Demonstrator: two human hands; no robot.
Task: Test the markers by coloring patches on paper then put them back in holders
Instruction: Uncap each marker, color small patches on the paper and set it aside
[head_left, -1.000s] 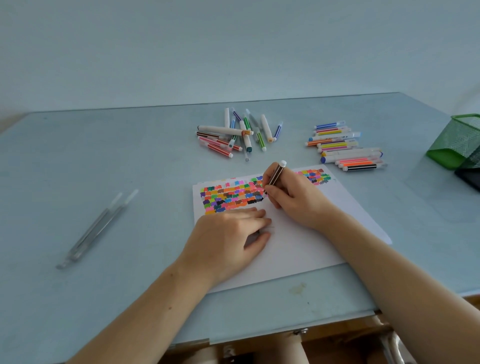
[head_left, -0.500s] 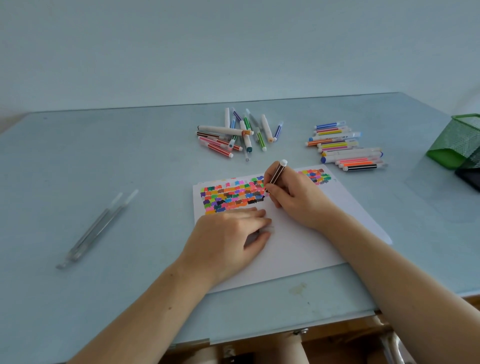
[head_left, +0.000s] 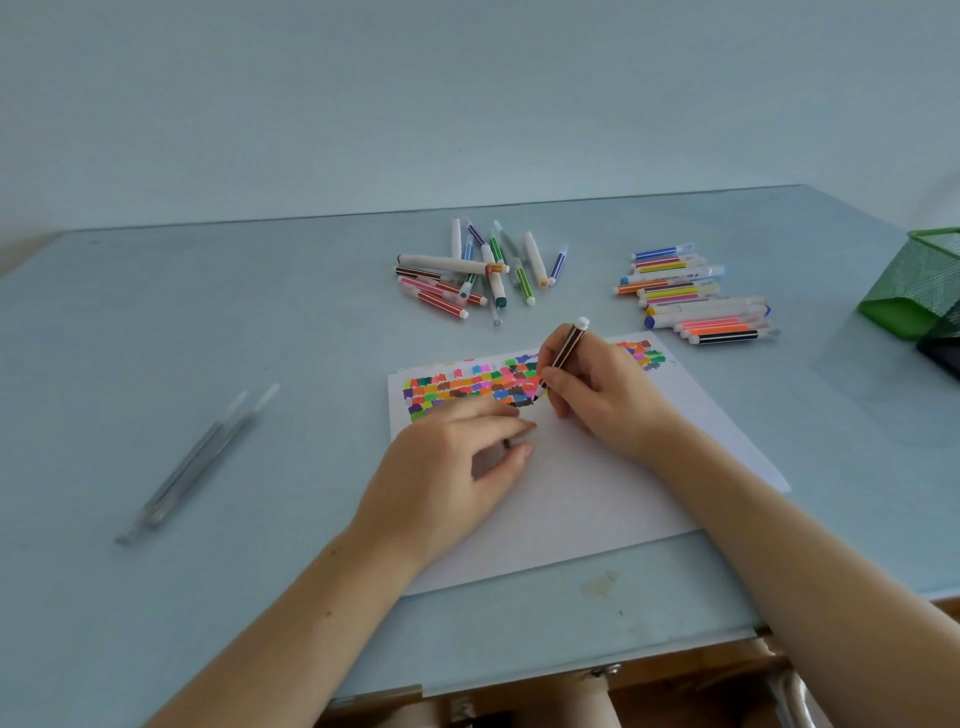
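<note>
Testing a brown striped marker (head_left: 564, 353) on the white paper sheet (head_left: 597, 483).
Right hand (head_left: 602, 395) pinches it, tip among the far coloured patches; left hand (head_left: 447, 467), fingers loosely curled around a small dark cap, apparently steadies the sheet.

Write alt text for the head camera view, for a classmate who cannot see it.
A person's right hand holds a brown striped marker tip-down on a white sheet of paper filled with small coloured patches, while the left hand rests on the sheet. Two piles of markers lie beyond it on the pale blue table, and a green mesh holder lies at the right edge.
</note>
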